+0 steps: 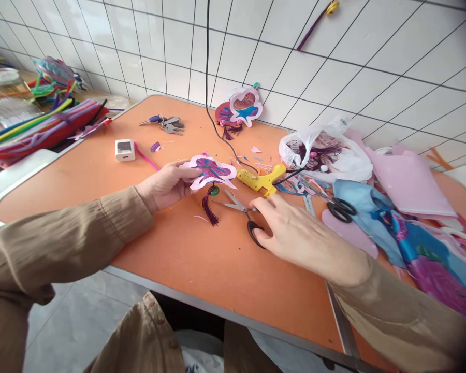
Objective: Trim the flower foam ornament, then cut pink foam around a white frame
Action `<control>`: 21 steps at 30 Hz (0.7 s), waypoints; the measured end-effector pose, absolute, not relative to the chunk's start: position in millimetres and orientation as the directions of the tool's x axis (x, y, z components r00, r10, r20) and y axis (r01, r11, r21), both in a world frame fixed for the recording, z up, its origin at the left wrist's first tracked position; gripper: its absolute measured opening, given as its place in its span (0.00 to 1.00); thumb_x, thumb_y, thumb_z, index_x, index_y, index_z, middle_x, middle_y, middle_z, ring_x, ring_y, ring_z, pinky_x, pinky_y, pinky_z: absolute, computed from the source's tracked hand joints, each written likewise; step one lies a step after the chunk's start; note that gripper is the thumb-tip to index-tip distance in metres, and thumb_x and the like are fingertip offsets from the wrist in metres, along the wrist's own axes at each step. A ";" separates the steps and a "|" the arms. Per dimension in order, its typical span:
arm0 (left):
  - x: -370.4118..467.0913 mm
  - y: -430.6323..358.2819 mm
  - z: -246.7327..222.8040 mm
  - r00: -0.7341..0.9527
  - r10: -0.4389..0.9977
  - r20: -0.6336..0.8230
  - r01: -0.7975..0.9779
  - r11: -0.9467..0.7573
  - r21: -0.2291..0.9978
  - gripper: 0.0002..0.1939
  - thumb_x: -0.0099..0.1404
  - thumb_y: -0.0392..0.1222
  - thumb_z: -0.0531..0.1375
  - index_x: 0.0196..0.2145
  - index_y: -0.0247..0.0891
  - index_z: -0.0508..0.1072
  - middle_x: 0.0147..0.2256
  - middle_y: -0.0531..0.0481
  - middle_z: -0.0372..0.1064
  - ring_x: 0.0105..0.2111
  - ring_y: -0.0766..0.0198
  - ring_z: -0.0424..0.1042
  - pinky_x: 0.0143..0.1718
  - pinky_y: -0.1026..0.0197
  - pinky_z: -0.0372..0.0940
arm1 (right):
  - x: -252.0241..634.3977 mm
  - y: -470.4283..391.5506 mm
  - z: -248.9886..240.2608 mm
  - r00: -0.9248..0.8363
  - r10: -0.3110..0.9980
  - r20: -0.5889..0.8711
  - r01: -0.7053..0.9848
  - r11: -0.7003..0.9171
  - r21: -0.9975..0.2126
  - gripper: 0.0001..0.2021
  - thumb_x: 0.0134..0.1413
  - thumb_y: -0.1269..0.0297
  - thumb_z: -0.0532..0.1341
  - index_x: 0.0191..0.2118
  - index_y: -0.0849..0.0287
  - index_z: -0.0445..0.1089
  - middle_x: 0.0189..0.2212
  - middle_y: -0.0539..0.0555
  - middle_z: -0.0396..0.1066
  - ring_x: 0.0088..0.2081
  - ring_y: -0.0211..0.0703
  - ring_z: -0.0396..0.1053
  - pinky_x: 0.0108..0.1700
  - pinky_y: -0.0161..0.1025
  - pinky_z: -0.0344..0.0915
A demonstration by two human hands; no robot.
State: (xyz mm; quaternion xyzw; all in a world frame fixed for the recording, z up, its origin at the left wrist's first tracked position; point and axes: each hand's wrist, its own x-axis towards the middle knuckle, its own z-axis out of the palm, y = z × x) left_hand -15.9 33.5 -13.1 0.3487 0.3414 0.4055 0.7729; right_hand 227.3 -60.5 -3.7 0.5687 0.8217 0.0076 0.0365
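Observation:
My left hand (165,184) pinches the left edge of a pink-edged ornament (212,171) with a purple and blue pattern, held just above the orange table. A green bead (214,190) and a dark purple tassel (209,208) hang from its lower side. My right hand (295,225) has thumb and fingers in the black handles of a pair of scissors (235,205). Their blades stand apart and point left, toward the tassel. Just beyond my right hand lies a yellow glue gun (258,180) with a black cord.
Finished-looking ornaments (246,106) lean on the tiled wall. Keys (171,124) and a white charger (125,149) lie at the left. Rightward are a plastic bag (361,163) of tassels, a second pair of scissors (341,208), pink sheets (411,181) and patterned cloth (438,254).

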 end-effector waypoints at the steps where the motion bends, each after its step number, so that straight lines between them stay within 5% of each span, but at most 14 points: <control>1: -16.4 34.3 -13.3 0.428 0.873 -0.236 -0.402 0.417 0.815 0.08 0.63 0.23 0.60 0.37 0.26 0.80 0.30 0.45 0.78 0.25 0.69 0.75 0.26 0.72 0.70 | 228.6 -61.0 -3.9 -0.369 0.929 -0.036 0.928 0.370 0.044 0.10 0.56 0.68 0.60 0.45 0.59 0.70 0.37 0.59 0.71 0.37 0.52 0.72 0.36 0.43 0.63; 7: -19.1 38.1 -13.4 0.387 0.886 -0.255 -0.465 0.426 0.776 0.13 0.63 0.22 0.60 0.43 0.26 0.80 0.35 0.43 0.79 0.30 0.68 0.78 0.28 0.73 0.71 | 246.8 -60.3 11.3 -0.435 0.897 -0.076 0.900 0.436 -0.005 0.12 0.58 0.68 0.59 0.48 0.55 0.70 0.42 0.59 0.71 0.47 0.55 0.72 0.45 0.48 0.65; 11: -19.7 38.6 -11.2 0.369 0.892 -0.262 -0.492 0.426 0.759 0.14 0.64 0.22 0.59 0.45 0.25 0.79 0.37 0.42 0.79 0.30 0.68 0.77 0.26 0.73 0.70 | 275.6 -56.2 32.6 -0.451 0.888 -0.095 0.893 0.448 -0.054 0.16 0.47 0.69 0.70 0.43 0.48 0.72 0.37 0.53 0.71 0.39 0.51 0.71 0.43 0.49 0.64; 14: -19.3 38.1 -11.4 0.377 0.897 -0.229 -0.518 0.409 0.751 0.13 0.64 0.23 0.59 0.44 0.25 0.79 0.39 0.40 0.80 0.33 0.65 0.78 0.32 0.71 0.73 | 288.0 -51.5 44.9 -0.472 0.881 0.011 0.830 0.449 -0.332 0.19 0.44 0.53 0.75 0.41 0.46 0.71 0.36 0.53 0.71 0.37 0.49 0.70 0.41 0.47 0.64; 18: -18.4 36.6 -13.1 0.369 0.902 -0.224 -0.538 0.404 0.740 0.14 0.63 0.22 0.59 0.44 0.25 0.79 0.40 0.39 0.80 0.33 0.65 0.79 0.32 0.71 0.73 | 274.2 -42.6 40.6 -0.522 0.850 0.067 0.443 0.337 -0.831 0.32 0.48 0.26 0.59 0.46 0.47 0.71 0.38 0.56 0.72 0.36 0.46 0.70 0.40 0.47 0.65; 21: -18.3 35.8 -13.3 0.381 0.900 -0.212 -0.530 0.401 0.748 0.17 0.62 0.22 0.60 0.47 0.27 0.79 0.40 0.40 0.80 0.30 0.68 0.77 0.30 0.72 0.71 | 250.7 -38.8 24.3 -0.555 0.832 0.028 0.233 0.188 -0.954 0.36 0.40 0.24 0.62 0.42 0.52 0.72 0.27 0.53 0.70 0.28 0.45 0.69 0.33 0.45 0.64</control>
